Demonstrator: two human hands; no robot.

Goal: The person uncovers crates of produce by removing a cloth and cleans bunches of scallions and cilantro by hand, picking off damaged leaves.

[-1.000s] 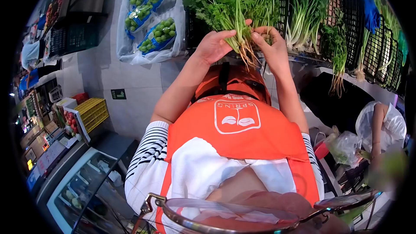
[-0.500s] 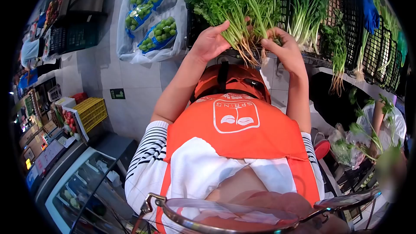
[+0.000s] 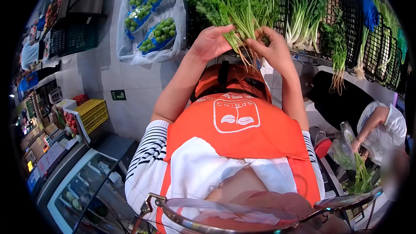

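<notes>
A bunch of cilantro [image 3: 242, 19] with thin green stems and pale brown roots is between my hands, at the front edge of a crate of leafy greens. My left hand [image 3: 212, 42] curls around the stems from the left, its thumb on top and its fingertips partly hidden behind them. From the right, my right hand [image 3: 272, 48] pinches stems near the root end between thumb and fingers. The roots [image 3: 248, 60] hang down toward my orange apron [image 3: 238, 143].
Left of the greens stands a lined box [image 3: 151, 58] with bagged green fruit. Spring onions [image 3: 303, 21] and black crates [image 3: 375, 58] lie to the right. At lower right, another person's hand [image 3: 355, 145] holds leafy stalks [image 3: 360, 175] and a plastic bag.
My right hand has moved slightly left and down, and the stems sit closer together between my hands. The other person at right has lowered the leafy stalks and leaned further into view.
</notes>
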